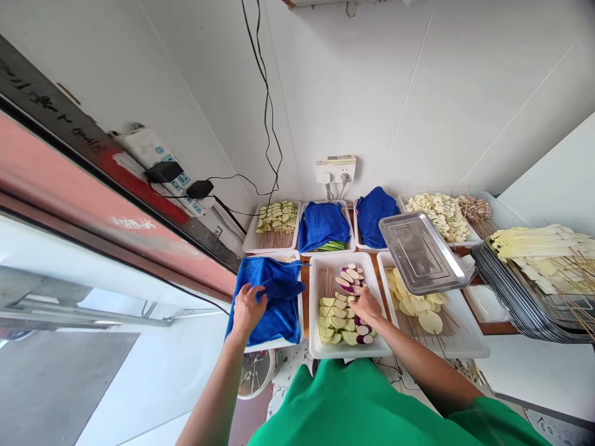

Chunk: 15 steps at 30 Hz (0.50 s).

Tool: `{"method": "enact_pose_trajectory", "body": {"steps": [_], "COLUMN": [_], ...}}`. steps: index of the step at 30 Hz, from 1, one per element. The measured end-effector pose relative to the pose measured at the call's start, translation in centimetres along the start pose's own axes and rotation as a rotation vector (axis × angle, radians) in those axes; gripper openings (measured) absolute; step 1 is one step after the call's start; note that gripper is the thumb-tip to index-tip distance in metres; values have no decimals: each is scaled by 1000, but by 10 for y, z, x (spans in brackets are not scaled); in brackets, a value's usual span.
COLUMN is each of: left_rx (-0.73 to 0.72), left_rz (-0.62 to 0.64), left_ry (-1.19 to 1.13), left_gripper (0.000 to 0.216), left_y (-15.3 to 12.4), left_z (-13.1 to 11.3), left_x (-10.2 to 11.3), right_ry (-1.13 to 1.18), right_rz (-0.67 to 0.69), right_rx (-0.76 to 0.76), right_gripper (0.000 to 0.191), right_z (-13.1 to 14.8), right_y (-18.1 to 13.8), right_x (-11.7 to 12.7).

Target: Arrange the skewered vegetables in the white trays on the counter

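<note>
My left hand (248, 308) lies on a blue towel (279, 322) that is spread, with a raised fold, over a tray at the left. Its fingers are slightly bent and apart. My right hand (367, 306) reaches into a white tray (316, 347), fingers closed around what looks like skewered eggplant slices; its fingertips partly hide the hold. Purple-edged eggplant slices (349, 277) lie above and below that hand. Beside it are green-skinned sliced vegetable skewers (335, 319), with bare sticks pointing toward the wall.
Right of that tray, potato-slice skewers (413, 297) lie under a tilted metal tray (421, 251). Behind stand more green slices (279, 217), two blue-towel-covered trays and cauliflower skewers (439, 214). Stacked metal trays (515, 297) hold pale vegetables at far right. A power strip (171, 176) hangs left.
</note>
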<state>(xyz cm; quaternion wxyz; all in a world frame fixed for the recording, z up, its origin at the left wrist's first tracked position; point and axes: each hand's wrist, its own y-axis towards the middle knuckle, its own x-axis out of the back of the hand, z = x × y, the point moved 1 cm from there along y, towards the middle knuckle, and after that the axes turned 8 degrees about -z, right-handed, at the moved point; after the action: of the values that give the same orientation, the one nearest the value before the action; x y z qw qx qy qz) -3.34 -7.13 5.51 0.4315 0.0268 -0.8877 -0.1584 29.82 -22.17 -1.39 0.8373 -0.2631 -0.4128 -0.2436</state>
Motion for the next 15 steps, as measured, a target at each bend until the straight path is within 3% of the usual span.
{"method": "enact_pose_trajectory", "body": {"steps": [2, 3, 9, 12, 15], "left_rx": [-74, -119, -287, -243, -160], "left_rz": [-51, -13, 507, 636, 681], "left_ry": [78, 88, 38, 119, 170], "left_gripper": [26, 28, 29, 31, 35], "left_y": [-14, -22, -66, -72, -69], "left_z": [-19, -31, -110, -130, -138], "left_x": [-14, -23, -90, -110, -120], "right_ry": [4, 10, 269, 426, 590], "right_rz": [8, 1, -82, -106, -98], "right_rx": [-55, -60, -139, -157, -166], "right_gripper": [54, 53, 32, 24, 21], "right_z": [2, 3, -3, -7, -9], "right_y": [-2, -2, 5, 8, 8], "right_x": [2, 2, -4, -7, -6]}}
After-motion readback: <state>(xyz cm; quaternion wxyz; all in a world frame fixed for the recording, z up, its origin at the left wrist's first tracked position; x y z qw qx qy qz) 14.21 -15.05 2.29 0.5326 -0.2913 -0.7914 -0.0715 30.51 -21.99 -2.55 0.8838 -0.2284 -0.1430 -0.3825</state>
